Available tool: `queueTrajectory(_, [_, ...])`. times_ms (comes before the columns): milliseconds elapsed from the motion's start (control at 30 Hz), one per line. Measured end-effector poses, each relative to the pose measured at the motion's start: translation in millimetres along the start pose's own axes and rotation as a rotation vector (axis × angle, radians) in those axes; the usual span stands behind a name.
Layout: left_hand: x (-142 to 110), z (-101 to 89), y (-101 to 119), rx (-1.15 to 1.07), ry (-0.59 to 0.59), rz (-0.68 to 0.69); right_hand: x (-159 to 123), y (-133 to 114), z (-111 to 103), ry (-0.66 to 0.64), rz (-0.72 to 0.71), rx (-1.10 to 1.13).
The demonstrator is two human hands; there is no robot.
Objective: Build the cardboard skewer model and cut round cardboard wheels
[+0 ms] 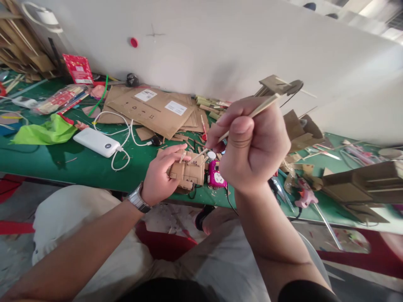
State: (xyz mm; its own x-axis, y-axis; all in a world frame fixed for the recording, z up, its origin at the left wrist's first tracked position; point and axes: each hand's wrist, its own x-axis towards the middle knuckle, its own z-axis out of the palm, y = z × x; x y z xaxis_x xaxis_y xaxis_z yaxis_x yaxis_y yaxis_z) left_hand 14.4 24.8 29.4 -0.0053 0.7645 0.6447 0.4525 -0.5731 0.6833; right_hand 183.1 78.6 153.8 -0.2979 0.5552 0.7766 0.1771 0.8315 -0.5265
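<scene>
My left hand (162, 174), with a metal watch on the wrist, grips a small cardboard piece (188, 173) at the near edge of the green table (88, 167). My right hand (252, 142) is closed in a pinch on a thin wooden stick (252, 113). The stick slants down to the left, and its lower tip touches the top of the cardboard piece. A small pink device (215, 176) lies on the table just right of the cardboard piece, below my right hand.
A white power bank (97, 142) with a white cable lies left of my hands, beside a green bag (47, 132). Flat cardboard sheets (151, 110) and scraps cover the back. A pink glue gun (304, 197), scissors and cardboard pieces sit right. A white wall stands behind.
</scene>
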Motion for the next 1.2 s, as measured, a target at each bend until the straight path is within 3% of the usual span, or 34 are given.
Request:
queueTrajectory(133, [-0.2, -0.3, -0.3, -0.002, 0.002, -0.001, 2.5, -2.3, -2.6, -0.087, 0.011, 0.003])
queueTrajectory(367, [0.3, 1.0, 0.9, 0.0, 0.014, 0.0, 4.5, -2.2, 0.9, -0.07, 0.02, -0.043])
queueTrajectory(633, [0.5, -3.3, 0.2, 0.018, -0.017, 0.007, 5.5, -1.3, -7.2, -0.351, 0.026, -0.102])
queueTrajectory(867, [-1.0, -5.7, -0.9, 0.034, -0.053, -0.001, -4.0, 10.0, -5.0, -0.219, 0.09, -0.22])
queueTrajectory(1067, [-1.2, -3.9, -1.4, 0.017, -0.055, -0.011, -0.1, 7.5, -14.6, -0.4, 0.068, -0.18])
queueTrajectory(1200, [-1.2, -2.8, -0.7, -0.007, -0.044, -0.011, 2.8, 2.2, -17.9, -0.26, 0.063, -0.189])
